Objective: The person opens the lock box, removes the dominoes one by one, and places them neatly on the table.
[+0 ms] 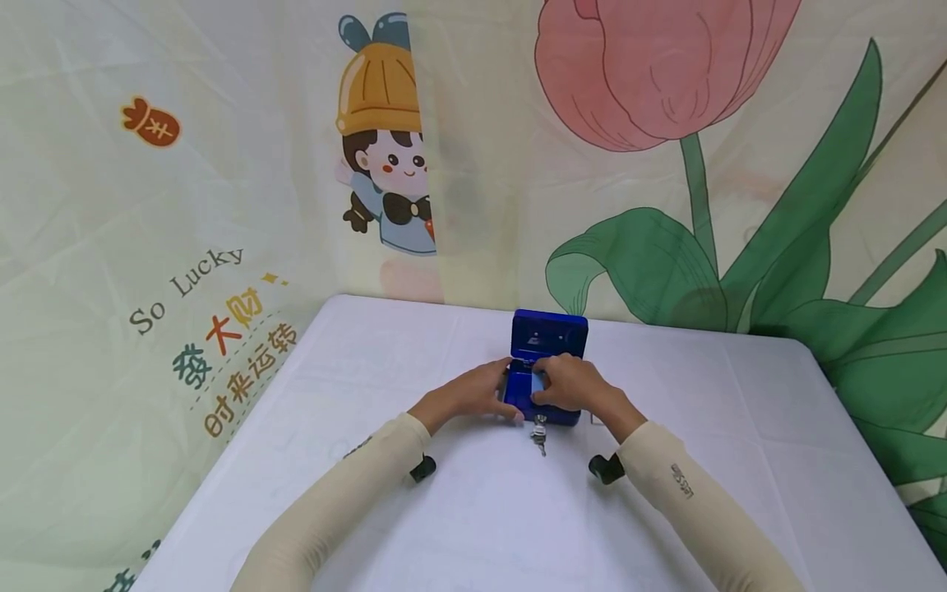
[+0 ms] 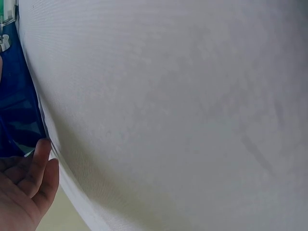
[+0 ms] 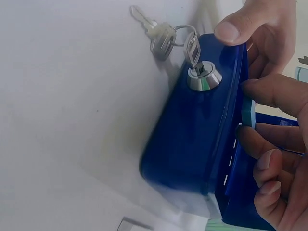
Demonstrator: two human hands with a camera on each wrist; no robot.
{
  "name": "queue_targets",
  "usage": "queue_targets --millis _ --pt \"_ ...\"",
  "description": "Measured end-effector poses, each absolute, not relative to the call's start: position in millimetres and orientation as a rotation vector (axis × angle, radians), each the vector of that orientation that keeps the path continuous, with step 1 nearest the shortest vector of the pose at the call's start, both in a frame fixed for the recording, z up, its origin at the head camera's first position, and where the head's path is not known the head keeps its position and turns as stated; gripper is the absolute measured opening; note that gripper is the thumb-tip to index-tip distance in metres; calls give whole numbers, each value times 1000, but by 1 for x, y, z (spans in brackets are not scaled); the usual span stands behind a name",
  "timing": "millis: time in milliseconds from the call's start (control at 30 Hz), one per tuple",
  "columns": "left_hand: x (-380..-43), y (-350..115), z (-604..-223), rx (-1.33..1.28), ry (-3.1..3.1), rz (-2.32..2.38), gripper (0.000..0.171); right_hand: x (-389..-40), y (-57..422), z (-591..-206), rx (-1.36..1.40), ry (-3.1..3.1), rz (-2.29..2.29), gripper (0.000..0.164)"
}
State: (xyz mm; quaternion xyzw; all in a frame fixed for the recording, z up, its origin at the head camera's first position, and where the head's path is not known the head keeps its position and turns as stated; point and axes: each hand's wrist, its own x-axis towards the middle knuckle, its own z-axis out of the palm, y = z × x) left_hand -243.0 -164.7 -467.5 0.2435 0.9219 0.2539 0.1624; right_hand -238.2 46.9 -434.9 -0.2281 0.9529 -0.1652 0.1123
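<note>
A blue metal cash box stands on the table with its lid raised. My left hand holds the box at its left side, thumb at the front corner and fingers farther back. In the right wrist view, keys hang on a ring from the lock in the box's front. Over the open box, my right hand pinches a flat light-blue piece between thumb and fingers. Most of that piece is hidden by the fingers, so its kind is unclear.
A white cloth covers the table. Behind it hangs a printed curtain with a tulip and a cartoon figure. A small flat thing with a dark outline lies near the box's right side. Black cameras sit at both wrists.
</note>
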Motion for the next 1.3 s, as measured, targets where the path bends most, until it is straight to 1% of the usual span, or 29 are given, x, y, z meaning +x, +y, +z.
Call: queue_targets --millis 633,1000,1300 --pt "-248 -165 -469 755 2623 762 106 -238 69 -433 -615 2796 -532 54" --pt "-249 -163 -470 709 2624 758 108 -235 87 -422 -561 2805 -469 56" --pt "-248 -162 -469 709 2637 717 108 -228 103 -410 -551 2796 -514 53"
